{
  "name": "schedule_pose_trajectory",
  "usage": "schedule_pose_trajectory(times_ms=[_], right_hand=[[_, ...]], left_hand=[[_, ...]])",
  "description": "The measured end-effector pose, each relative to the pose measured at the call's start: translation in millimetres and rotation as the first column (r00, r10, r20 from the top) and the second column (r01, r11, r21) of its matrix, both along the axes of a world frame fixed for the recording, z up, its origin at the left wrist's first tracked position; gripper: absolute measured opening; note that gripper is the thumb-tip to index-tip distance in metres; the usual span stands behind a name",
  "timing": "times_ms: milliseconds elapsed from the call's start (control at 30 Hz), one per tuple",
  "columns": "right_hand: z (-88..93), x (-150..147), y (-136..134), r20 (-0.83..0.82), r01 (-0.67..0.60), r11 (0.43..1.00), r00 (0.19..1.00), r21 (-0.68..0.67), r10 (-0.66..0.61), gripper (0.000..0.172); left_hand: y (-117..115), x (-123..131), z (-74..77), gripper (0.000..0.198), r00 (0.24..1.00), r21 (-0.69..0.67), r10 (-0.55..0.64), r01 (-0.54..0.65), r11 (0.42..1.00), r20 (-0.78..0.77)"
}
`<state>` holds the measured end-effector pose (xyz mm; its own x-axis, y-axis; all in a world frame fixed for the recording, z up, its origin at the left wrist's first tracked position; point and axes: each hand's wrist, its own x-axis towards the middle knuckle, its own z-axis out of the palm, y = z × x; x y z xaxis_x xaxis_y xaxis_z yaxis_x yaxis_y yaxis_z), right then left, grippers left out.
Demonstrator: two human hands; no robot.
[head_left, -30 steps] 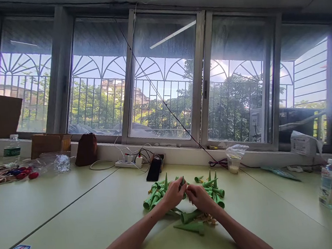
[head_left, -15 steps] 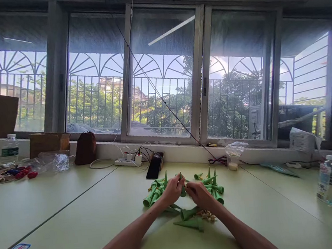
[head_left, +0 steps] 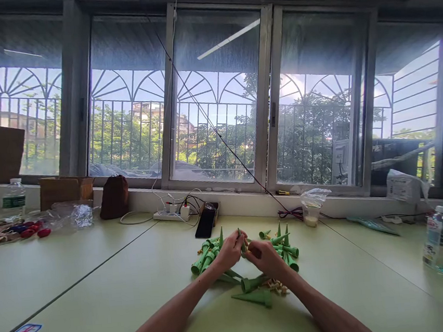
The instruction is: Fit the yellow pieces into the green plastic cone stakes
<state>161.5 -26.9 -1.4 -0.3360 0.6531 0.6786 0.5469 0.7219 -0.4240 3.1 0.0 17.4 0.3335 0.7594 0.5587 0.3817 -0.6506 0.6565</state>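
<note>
Over the heap of green cones (head_left: 209, 257) on the table (head_left: 100, 292), left hand (head_left: 230, 251) and right hand (head_left: 267, 259) meeting, fingers of both curled tight around one green spike (head_left: 240, 237) — upright between them, phone (head_left: 206, 222) just behind the heap.

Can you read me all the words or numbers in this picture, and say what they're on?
Sticker on the table corner: blurred, unreadable.
Left bottle label: too small to read.
White box at right: too small to read.
Green cone in left hand: no writing seen.
Nothing readable.
</note>
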Motion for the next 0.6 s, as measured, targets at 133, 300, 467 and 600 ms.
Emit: schedule_pose_trajectory(times_ms=[133,300,467,600], right_hand=[[0.8,-2.2,-0.7,-0.006,-0.026,1.0,1.0,0.016,0.026,0.026],[1.0,-2.2,-1.3,-0.011,-0.048,0.999,0.999,0.021,0.048,0.032],[0.5,-2.4,-1.8,-0.032,-0.052,0.998,0.998,0.016,0.053,0.033],[-0.2,-3.1,-1.3,-0.017,-0.038,0.999,0.999,0.029,0.039,0.035]], left_hand=[[3.3,0.2,-1.6,0.027,0.98,-0.069,-0.144,0.155,0.985,0.14],[2.1,0.0,-0.6,0.03,0.959,-0.106,-0.204,0.228,0.968,0.195],[-0.7,0.8,0.8,0.029,0.955,-0.102,-0.203,0.229,0.968,0.216],[-0.2,0.7,0.9,0.028,0.964,-0.063,-0.19,0.204,0.977,0.188]])
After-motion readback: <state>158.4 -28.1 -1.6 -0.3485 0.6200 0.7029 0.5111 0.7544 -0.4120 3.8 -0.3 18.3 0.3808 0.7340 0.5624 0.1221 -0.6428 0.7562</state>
